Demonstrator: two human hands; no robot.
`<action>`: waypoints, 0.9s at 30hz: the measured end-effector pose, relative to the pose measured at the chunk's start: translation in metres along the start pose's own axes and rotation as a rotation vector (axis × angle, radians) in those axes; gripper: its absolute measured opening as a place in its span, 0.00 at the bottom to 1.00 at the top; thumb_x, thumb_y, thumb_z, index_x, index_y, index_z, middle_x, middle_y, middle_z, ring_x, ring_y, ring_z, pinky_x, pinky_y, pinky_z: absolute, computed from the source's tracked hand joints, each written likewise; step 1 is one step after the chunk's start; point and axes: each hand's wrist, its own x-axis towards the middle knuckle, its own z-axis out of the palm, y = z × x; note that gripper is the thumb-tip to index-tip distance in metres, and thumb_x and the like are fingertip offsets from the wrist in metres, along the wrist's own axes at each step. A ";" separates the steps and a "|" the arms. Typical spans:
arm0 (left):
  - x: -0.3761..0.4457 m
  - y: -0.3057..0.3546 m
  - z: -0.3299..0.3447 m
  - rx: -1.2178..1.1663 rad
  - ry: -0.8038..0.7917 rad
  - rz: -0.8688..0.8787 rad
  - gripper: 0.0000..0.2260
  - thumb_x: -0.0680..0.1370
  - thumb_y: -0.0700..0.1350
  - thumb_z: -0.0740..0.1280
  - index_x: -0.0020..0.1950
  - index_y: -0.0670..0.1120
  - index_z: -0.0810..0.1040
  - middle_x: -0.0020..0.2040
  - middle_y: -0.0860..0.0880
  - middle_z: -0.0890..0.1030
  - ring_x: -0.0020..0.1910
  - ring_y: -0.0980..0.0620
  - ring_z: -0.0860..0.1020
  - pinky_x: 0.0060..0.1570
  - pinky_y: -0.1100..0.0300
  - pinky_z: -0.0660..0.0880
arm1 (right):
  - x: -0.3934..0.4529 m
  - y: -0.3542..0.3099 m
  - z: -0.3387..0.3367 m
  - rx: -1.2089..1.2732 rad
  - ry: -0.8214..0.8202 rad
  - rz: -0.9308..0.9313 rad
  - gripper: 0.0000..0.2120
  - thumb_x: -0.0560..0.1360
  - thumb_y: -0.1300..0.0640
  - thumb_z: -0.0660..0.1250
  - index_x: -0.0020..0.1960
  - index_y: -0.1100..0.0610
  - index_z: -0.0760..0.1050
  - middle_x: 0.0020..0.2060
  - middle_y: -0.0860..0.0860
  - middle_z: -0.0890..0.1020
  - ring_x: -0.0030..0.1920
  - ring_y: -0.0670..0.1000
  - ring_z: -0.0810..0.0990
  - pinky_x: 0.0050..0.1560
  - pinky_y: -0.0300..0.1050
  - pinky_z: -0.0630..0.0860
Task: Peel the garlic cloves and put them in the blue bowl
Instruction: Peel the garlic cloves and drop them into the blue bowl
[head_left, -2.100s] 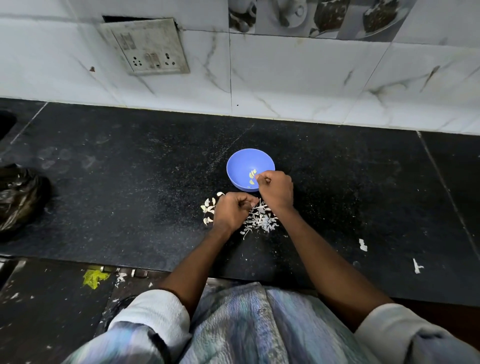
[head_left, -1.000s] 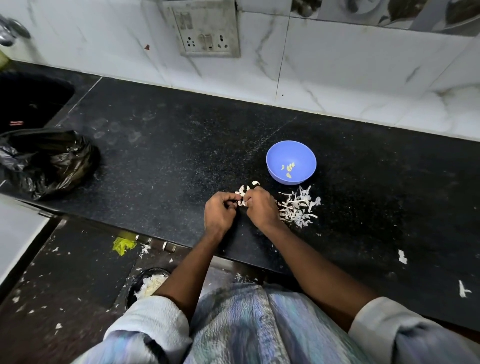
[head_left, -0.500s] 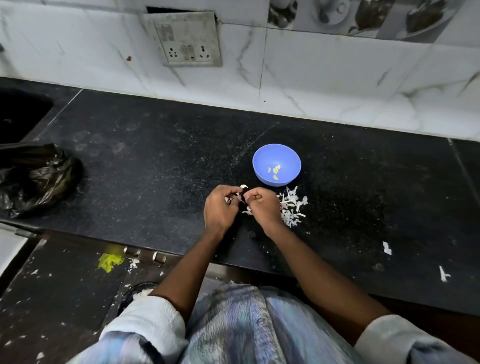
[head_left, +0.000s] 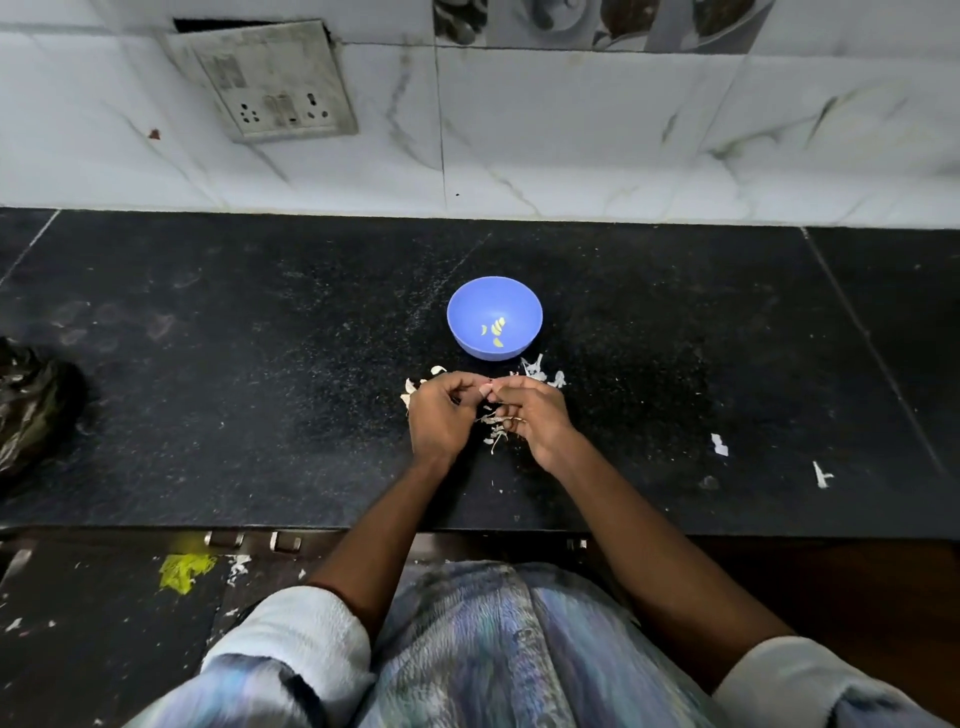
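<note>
Both hands have drifted right from the unpeeled cloves and now meet over the peels. Left hand and right hand are curled, fingertips pinching one small clove between them; it is too tiny to tell how much skin remains. Peeling looks to be the step in hand; next, the bare clove wants dropping into the bowl just beyond. Round, smooth blue plastic, that bowl holds a few pale, curved cloves. Papery white scraps litter the speckled black counter.
</note>
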 end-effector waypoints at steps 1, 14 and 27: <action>0.001 0.001 0.002 0.017 0.003 0.009 0.08 0.78 0.39 0.76 0.48 0.53 0.89 0.44 0.59 0.87 0.44 0.60 0.85 0.50 0.53 0.84 | -0.001 -0.001 -0.002 0.015 -0.010 -0.005 0.10 0.77 0.64 0.71 0.56 0.67 0.82 0.42 0.57 0.86 0.33 0.47 0.78 0.35 0.39 0.72; 0.021 0.007 0.009 -0.072 -0.054 -0.088 0.03 0.76 0.48 0.79 0.48 0.50 0.89 0.42 0.55 0.88 0.43 0.54 0.87 0.49 0.48 0.85 | 0.012 -0.015 -0.011 -0.111 -0.031 -0.163 0.07 0.78 0.67 0.72 0.56 0.66 0.81 0.42 0.54 0.87 0.38 0.47 0.80 0.38 0.40 0.77; 0.021 0.012 0.014 -0.307 -0.098 -0.292 0.04 0.79 0.39 0.74 0.50 0.41 0.89 0.43 0.45 0.89 0.38 0.57 0.83 0.40 0.65 0.78 | 0.014 -0.010 -0.011 -0.282 0.059 -0.353 0.05 0.78 0.71 0.69 0.49 0.63 0.81 0.37 0.58 0.84 0.36 0.49 0.82 0.37 0.40 0.80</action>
